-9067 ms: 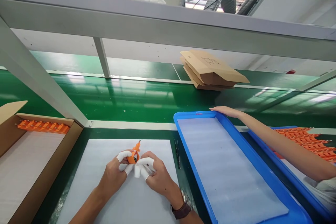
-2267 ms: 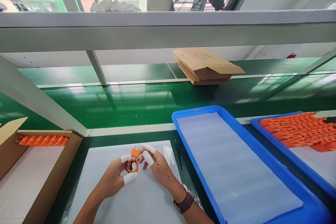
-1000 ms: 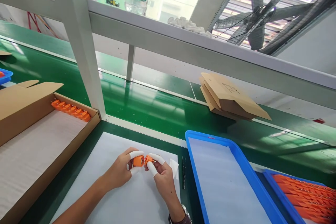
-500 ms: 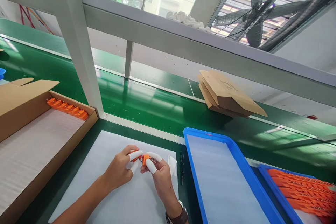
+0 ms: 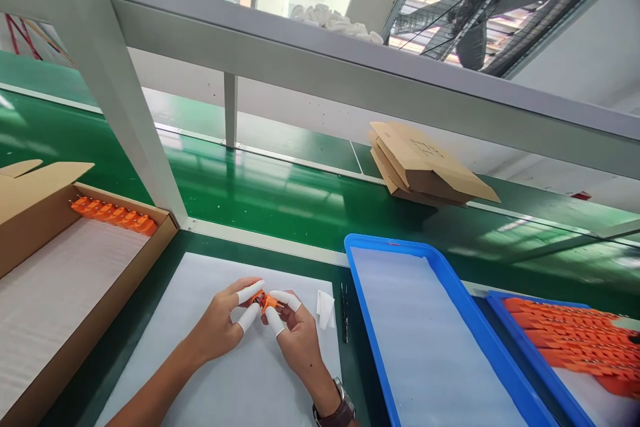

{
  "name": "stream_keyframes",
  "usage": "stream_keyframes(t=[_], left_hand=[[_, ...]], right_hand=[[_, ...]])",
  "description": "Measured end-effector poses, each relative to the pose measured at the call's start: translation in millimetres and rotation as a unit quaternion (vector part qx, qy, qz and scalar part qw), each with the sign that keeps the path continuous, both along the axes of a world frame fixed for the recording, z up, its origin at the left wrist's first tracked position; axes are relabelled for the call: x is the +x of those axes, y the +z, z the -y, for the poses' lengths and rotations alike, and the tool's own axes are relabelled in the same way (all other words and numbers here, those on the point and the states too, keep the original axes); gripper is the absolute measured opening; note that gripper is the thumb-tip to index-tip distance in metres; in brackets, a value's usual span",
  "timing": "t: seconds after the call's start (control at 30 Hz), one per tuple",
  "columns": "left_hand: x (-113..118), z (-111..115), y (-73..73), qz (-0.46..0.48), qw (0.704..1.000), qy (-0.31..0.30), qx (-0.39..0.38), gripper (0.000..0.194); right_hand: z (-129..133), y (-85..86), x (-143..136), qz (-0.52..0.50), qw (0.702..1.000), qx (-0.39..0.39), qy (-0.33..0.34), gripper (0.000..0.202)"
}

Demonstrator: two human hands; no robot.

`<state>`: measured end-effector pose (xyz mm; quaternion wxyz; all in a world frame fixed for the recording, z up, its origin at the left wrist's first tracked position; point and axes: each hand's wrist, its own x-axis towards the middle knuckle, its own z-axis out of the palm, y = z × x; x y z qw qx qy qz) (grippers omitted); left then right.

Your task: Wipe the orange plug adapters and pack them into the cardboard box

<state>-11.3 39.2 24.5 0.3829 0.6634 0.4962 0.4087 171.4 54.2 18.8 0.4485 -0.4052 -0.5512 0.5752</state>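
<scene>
Above a white sheet (image 5: pixel 220 380) on the green bench, my left hand (image 5: pixel 225 320) pinches one end of a small orange part (image 5: pixel 271 301) between thumb and forefinger. My right hand (image 5: pixel 297 330) closes on the other end of it, fingertips nearly touching those of the left. White covers sit on the thumb and forefinger of both hands. Dark and metallic bits show between the fingertips, too small to make out. A small white piece (image 5: pixel 325 309) lies on the sheet just right of my right hand.
An open cardboard box (image 5: pixel 125 277) at left holds a row of orange parts (image 5: pixel 114 215). At right stand a blue tray (image 5: pixel 367 340) lined with white and another holding many orange parts (image 5: pixel 575 340). Folded cardboard (image 5: pixel 430 160) lies behind. A thin dark tool (image 5: pixel 345 313) lies beside the blue tray.
The pieces in my two hands are closer together, with the wire gap between them no longer showing. The view has shifted slightly.
</scene>
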Motion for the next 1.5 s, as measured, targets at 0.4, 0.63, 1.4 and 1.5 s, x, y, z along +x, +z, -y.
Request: stream_keyframes(t=[0.4, 0.63, 1.4, 1.5], left_hand=[[0, -2, -2.5, 0.057, 0.996, -0.023, -0.064, 0.040], [0, -3, -11.1, 0.003, 0.995, 0.060, -0.074, 0.038], [-10, -2, 3.1, -0.018, 0.993, -0.038, -0.111, 0.035], [-13, -3, 0.7, -0.024, 0.991, -0.057, -0.120, 0.034]], right_hand=[[0, 1.5, 6, 0.110, 0.987, 0.114, -0.004, 0.024], [-8, 4.3, 16, 0.085, 0.995, 0.031, 0.047, 0.020], [-7, 9.4, 15, 0.136, 0.984, 0.035, 0.108, 0.021], [-6, 11.7, 16, 0.171, 0.977, 0.065, 0.111, 0.022]])
